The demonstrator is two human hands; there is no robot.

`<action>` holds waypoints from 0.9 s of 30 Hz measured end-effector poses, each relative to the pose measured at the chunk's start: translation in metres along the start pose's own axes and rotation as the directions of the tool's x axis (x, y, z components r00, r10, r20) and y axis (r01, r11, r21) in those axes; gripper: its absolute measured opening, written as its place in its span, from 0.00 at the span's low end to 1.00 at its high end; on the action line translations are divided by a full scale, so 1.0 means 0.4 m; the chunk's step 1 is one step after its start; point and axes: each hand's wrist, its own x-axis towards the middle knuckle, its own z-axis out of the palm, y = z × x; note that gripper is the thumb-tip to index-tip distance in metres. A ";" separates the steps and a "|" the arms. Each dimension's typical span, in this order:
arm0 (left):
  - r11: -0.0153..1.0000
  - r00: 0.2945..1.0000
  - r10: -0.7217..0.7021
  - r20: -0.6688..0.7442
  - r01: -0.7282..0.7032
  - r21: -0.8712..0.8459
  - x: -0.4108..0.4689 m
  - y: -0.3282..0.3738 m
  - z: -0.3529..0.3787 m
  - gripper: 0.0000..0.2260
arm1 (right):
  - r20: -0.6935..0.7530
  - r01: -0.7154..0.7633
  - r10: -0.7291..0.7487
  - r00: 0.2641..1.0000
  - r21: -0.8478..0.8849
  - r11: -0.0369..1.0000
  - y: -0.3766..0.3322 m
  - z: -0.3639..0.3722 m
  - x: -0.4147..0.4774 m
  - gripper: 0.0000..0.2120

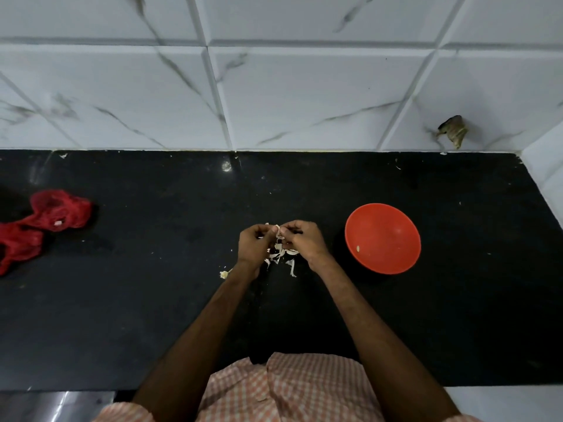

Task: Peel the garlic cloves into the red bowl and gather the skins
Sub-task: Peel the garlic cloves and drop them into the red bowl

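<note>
Pinching garlic clove (278, 232) between left hand (254, 244) and right hand (302, 240), both curled tight — red bowl (396, 226) rightward; nearer right hand.

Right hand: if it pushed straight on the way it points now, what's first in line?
Likely the garlic clove it pinches, then the left hand directly beyond, though depth is hard to judge.

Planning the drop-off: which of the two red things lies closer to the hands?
The round red bowl, just beside the right hand; the crumpled red net lies far left.
</note>
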 end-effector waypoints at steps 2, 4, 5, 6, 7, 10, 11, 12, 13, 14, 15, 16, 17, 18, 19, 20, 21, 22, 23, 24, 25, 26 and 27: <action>1.000 1.000 0.002 0.006 -0.002 0.020 0.000 0.001 -0.011 0.06 | 0.024 -0.029 0.032 0.999 -0.113 0.993 0.001 -0.001 -0.002 0.06; 1.000 1.000 -0.018 0.012 0.018 0.013 -0.005 0.004 -0.014 0.07 | 0.074 -0.057 0.083 0.994 -0.311 0.949 0.014 -0.006 -0.008 0.08; 1.000 1.000 -0.028 0.012 0.028 0.005 -0.005 0.004 -0.015 0.07 | 0.087 -0.065 0.105 0.991 -0.374 0.925 0.024 -0.007 -0.012 0.09; 0.999 0.999 -0.036 0.011 0.037 -0.006 -0.003 0.002 -0.016 0.07 | 0.090 -0.067 0.109 0.990 -0.383 0.921 0.031 -0.007 -0.015 0.09; 0.999 0.999 -0.037 0.011 0.037 -0.013 -0.002 0.000 -0.016 0.07 | 0.084 -0.058 0.092 0.992 -0.338 0.939 0.037 -0.006 -0.016 0.09; 1.000 1.000 -0.024 0.014 0.024 0.001 -0.004 -0.002 -0.012 0.04 | 0.018 0.006 -0.003 1.000 -0.144 0.990 0.029 0.002 -0.021 0.09; 1.000 0.999 -0.029 0.015 0.029 -0.005 -0.003 -0.002 -0.011 0.03 | 0.005 0.039 -0.038 0.999 -0.117 0.992 0.021 0.005 -0.020 0.07; 0.999 0.999 -0.044 0.018 0.044 -0.018 -0.003 0.001 -0.009 0.03 | -0.005 0.069 -0.070 0.998 -0.107 0.992 0.018 0.009 -0.017 0.05; 0.997 0.998 -0.063 0.021 0.063 -0.034 -0.004 0.006 -0.007 0.04 | -0.016 0.094 -0.096 0.995 -0.110 0.989 0.015 0.013 -0.013 0.04; 0.995 0.996 -0.082 0.025 0.083 -0.050 -0.005 0.011 -0.005 0.05 | -0.025 0.107 -0.110 0.994 -0.114 0.988 0.013 0.017 -0.009 0.06; 0.992 0.994 -0.102 0.033 0.104 -0.068 -0.005 0.016 -0.005 0.05 | -0.032 0.104 -0.108 0.994 -0.104 0.989 0.012 0.019 -0.005 0.07; 0.988 0.992 -0.122 0.046 0.125 -0.090 -0.005 0.020 -0.004 0.05 | -0.033 0.091 -0.093 0.995 -0.074 0.993 0.013 0.020 -0.001 0.08; 0.984 0.989 -0.132 0.064 0.139 -0.108 -0.005 0.024 -0.004 0.04 | -0.029 0.075 -0.077 0.997 -0.044 0.996 0.014 0.020 0.004 0.08; 0.983 0.988 -0.130 0.080 0.139 -0.119 -0.005 0.027 -0.004 0.03 | -0.025 0.065 -0.065 0.998 -0.017 0.998 0.013 0.020 0.009 0.07; 0.984 0.989 -0.119 0.089 0.130 -0.124 -0.004 0.032 -0.002 0.03 | -0.025 0.055 -0.055 0.998 -0.006 0.998 0.009 0.019 0.014 0.04; 0.985 0.990 -0.107 0.091 0.118 -0.130 -0.003 0.037 0.001 0.03 | -0.028 0.045 -0.045 0.999 0.009 0.999 0.005 0.019 0.020 0.02; 0.984 0.992 -0.095 0.088 0.107 -0.139 -0.002 0.042 0.004 0.03 | -0.035 0.034 -0.034 0.999 0.016 0.999 -0.001 0.018 0.025 0.02; 0.983 0.993 -0.086 0.084 0.098 -0.153 -0.002 0.047 0.010 0.03 | -0.042 0.020 -0.018 0.999 0.030 0.999 -0.005 0.017 0.029 0.03; 0.982 0.993 -0.081 0.081 0.093 -0.164 -0.002 0.049 0.015 0.03 | -0.048 0.001 0.001 0.999 0.042 0.999 -0.011 0.015 0.030 0.03; 0.981 0.994 -0.080 0.079 0.092 -0.171 -0.003 0.049 0.022 0.03 | -0.050 -0.018 0.021 0.999 0.064 0.998 -0.015 0.012 0.030 0.03; 0.980 0.994 -0.080 0.078 0.093 -0.175 -0.006 0.047 0.027 0.03 | -0.050 -0.039 0.043 0.998 0.081 0.996 -0.017 0.007 0.028 0.02; 0.979 0.994 -0.080 0.079 0.093 -0.180 -0.007 0.043 0.032 0.03 | -0.049 -0.056 0.061 0.997 0.092 0.994 -0.018 0.000 0.027 0.01; 0.979 0.993 -0.079 0.084 0.093 -0.183 -0.007 0.039 0.037 0.04 | -0.047 -0.068 0.072 0.996 0.086 0.994 -0.019 -0.008 0.026 0.01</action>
